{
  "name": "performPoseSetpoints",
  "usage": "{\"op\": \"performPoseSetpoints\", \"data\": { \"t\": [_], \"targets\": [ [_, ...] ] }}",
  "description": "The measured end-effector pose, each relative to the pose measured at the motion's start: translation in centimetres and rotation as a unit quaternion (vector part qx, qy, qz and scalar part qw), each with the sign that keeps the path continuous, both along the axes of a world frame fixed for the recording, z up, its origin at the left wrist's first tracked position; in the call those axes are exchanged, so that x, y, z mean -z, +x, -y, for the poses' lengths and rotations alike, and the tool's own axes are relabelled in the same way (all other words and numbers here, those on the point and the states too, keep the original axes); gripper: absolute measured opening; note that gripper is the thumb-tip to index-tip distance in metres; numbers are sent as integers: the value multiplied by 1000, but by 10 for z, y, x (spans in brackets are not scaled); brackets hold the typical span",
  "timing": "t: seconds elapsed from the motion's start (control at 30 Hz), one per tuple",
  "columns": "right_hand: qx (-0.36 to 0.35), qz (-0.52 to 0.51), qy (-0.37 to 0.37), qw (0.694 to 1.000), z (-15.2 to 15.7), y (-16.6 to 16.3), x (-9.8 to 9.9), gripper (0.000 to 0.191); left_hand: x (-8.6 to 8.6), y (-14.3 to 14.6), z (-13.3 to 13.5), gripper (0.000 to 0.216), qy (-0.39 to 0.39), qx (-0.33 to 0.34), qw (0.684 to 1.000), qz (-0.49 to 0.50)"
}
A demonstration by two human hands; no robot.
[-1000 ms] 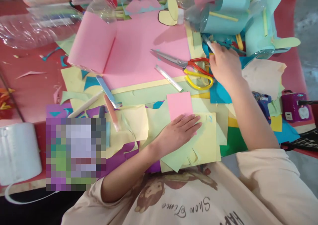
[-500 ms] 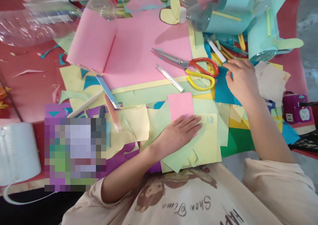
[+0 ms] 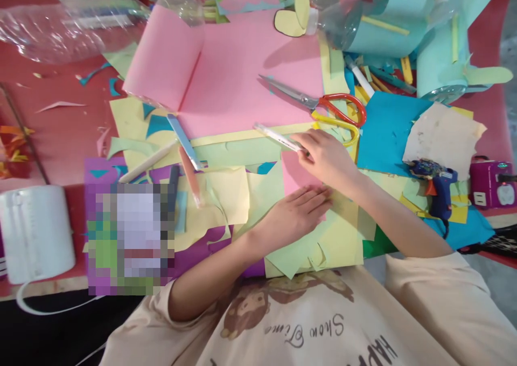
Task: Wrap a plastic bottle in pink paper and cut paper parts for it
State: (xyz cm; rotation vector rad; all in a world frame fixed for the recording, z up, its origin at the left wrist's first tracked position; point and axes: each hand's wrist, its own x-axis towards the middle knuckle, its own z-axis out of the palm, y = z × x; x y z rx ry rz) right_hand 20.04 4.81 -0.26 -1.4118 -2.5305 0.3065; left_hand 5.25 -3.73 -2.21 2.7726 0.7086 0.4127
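My left hand (image 3: pixel 297 215) lies flat, fingers stretched out, on a small pink paper rectangle (image 3: pixel 293 174) that rests on pale yellow and green sheets. My right hand (image 3: pixel 329 158) sits just above it, its fingers closed around the near end of a white marker (image 3: pixel 277 137). The marker points away to the left over the edge of a big pink sheet (image 3: pixel 242 75). Scissors with red and yellow handles (image 3: pixel 323 107) lie right behind my right hand.
The red table is littered with coloured paper and scraps. Plastic bottles wrapped in pink (image 3: pixel 169 53) and light blue paper (image 3: pixel 383 23) stand at the back. A blue glue gun (image 3: pixel 434 177) and a purple device (image 3: pixel 490 183) sit right; a white tub (image 3: pixel 34 231) left.
My right hand has come back from the far right, past the blue paper, to the white marker and closed on it. My left hand has stayed on the pink rectangle.
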Motion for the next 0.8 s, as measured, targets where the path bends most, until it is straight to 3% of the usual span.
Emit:
{"op": "performPoseSetpoints", "data": {
  "t": [0.17,0.27,0.37,0.47,0.6,0.67,0.8],
  "targets": [
    [14,-36,22,999,21,20,-3,25,-8,-6,-6,29,-25,-9,997,75],
    [118,-24,55,991,24,30,8,37,-12,-12,-12,24,-28,-55,993,100],
    [197,-8,38,980,20,36,22,55,-10,-16,-16,27,-21,-98,992,80],
    [169,-31,0,985,16,40,28,55,-5,-16,-17,34,-27,-92,994,45],
    [137,-53,-10,989,6,58,11,49,-1,-14,-16,36,-55,-88,995,12],
    [185,-16,16,983,-7,77,-5,46,0,-15,-16,36,-67,-90,994,7],
    [285,103,10,953,-38,118,-25,63,0,-16,-16,38,-79,-96,992,-3]
  ]
}}
